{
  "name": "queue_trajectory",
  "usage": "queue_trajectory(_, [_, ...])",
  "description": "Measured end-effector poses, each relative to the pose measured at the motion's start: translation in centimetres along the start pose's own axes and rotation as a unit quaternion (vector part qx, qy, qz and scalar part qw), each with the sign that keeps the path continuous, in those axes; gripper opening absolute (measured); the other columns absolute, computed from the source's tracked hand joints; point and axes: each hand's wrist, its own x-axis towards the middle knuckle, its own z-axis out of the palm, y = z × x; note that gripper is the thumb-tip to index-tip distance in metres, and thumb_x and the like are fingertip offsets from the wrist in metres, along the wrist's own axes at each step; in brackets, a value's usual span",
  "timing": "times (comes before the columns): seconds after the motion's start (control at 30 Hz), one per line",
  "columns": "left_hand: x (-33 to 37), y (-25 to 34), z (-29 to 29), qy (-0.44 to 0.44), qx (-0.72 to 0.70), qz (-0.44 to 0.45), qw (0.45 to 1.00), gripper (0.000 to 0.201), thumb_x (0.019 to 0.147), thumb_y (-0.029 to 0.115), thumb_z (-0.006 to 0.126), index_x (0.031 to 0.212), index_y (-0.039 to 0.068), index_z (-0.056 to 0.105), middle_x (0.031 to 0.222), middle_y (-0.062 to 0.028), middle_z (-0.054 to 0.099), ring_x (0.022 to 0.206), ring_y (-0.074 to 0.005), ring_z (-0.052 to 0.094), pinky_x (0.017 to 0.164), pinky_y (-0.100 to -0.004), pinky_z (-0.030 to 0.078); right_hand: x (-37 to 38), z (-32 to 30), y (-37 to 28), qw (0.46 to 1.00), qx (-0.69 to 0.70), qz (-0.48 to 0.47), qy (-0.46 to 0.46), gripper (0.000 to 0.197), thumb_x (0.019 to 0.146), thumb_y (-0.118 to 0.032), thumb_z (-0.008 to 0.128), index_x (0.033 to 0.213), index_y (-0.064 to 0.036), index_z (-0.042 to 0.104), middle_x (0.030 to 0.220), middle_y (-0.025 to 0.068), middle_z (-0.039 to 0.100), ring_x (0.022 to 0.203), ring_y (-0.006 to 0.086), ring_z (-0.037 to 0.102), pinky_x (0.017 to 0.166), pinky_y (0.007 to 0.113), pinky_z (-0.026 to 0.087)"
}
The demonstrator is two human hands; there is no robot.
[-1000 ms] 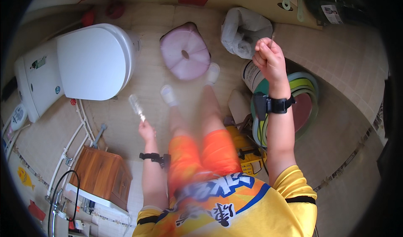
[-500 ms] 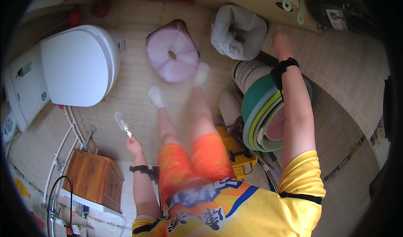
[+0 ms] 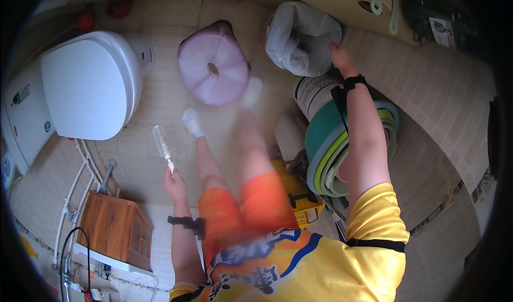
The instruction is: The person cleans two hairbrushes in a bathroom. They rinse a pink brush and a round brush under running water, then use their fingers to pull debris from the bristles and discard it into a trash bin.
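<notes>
- Hands are well apart. The left hand (image 3: pixel 175 187) is wrapped round the handle of a slim, whitish brush with a long bristly head (image 3: pixel 161 140), bristle end pointing away from the body.
- The right hand (image 3: pixel 343 61) is out at the right edge of a pale bin lined with a whitish plastic bag (image 3: pixel 278 45); can't tell if it's pinching anything.
- Just below the bin: a white cylindrical bucket (image 3: pixel 309 96), then nested green, lime and pink basins (image 3: pixel 320 133).
- Round pinkish-purple padded seat (image 3: pixel 230 67) past the feet.
- White toilet, lid down (image 3: pixel 88 91), off left, brown wooden cabinet (image 3: pixel 109 224) nearer.
</notes>
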Motion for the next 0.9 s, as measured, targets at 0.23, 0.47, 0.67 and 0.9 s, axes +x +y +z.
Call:
queue_trajectory(0.23, [0.0, -0.6, 1.9, -0.037, -0.022, 0.060, 0.997, 0.030, 0.086, 0.011, 0.051, 0.113, -0.002, 0.050, 0.069, 0.0031, 0.048, 0.051, -0.0022, 0.041, 0.043, -0.0188, 0.033, -3.9, -1.0, -0.7, 0.947, 0.305, 0.062, -0.083, 0.040, 0.079, -0.041, 0.054, 0.103, -0.0090, 0.060, 0.058, 0.0004, 0.045, 0.048, 0.0101, 0.043, 0.044, 0.025, 0.035])
queue_trajectory(0.47, [-1.6, 0.4, 3.0, -0.074, -0.037, 0.064, 0.994, 0.030, 0.086, 0.009, 0.050, 0.113, -0.003, 0.050, 0.069, 0.0034, 0.049, 0.050, -0.0011, 0.040, 0.042, -0.0176, 0.032, -3.6, -0.7, -0.6, 0.998, 0.045, -0.017, 0.030, 0.045, 0.066, -0.043, 0.065, 0.082, -0.0005, 0.066, 0.077, 0.0147, 0.063, 0.075, 0.0250, 0.060, 0.069, 0.034, 0.043])
queue_trajectory(0.67, [-1.6, 0.8, 3.0, -0.099, -0.040, 0.053, 0.993, 0.033, 0.087, 0.011, 0.049, 0.118, -0.001, 0.045, 0.066, 0.0014, 0.049, 0.042, -0.0028, 0.040, 0.035, -0.0183, 0.031, -3.5, 1.4, 0.4, 0.968, -0.062, -0.149, 0.194, 0.054, 0.069, -0.049, 0.061, 0.085, 0.0020, 0.064, 0.078, 0.0173, 0.063, 0.077, 0.0293, 0.061, 0.072, 0.037, 0.044])
queue_trajectory(0.9, [-2.0, 1.3, 3.8, -0.105, -0.053, 0.058, 0.991, 0.033, 0.087, 0.010, 0.049, 0.118, -0.001, 0.045, 0.062, 0.0022, 0.047, 0.041, -0.0022, 0.038, 0.034, -0.0178, 0.030, -3.9, -0.8, -0.6, 0.996, 0.032, 0.011, 0.084, 0.053, 0.072, -0.051, 0.057, 0.088, -0.0014, 0.064, 0.077, 0.0172, 0.063, 0.077, 0.0298, 0.061, 0.073, 0.036, 0.045])
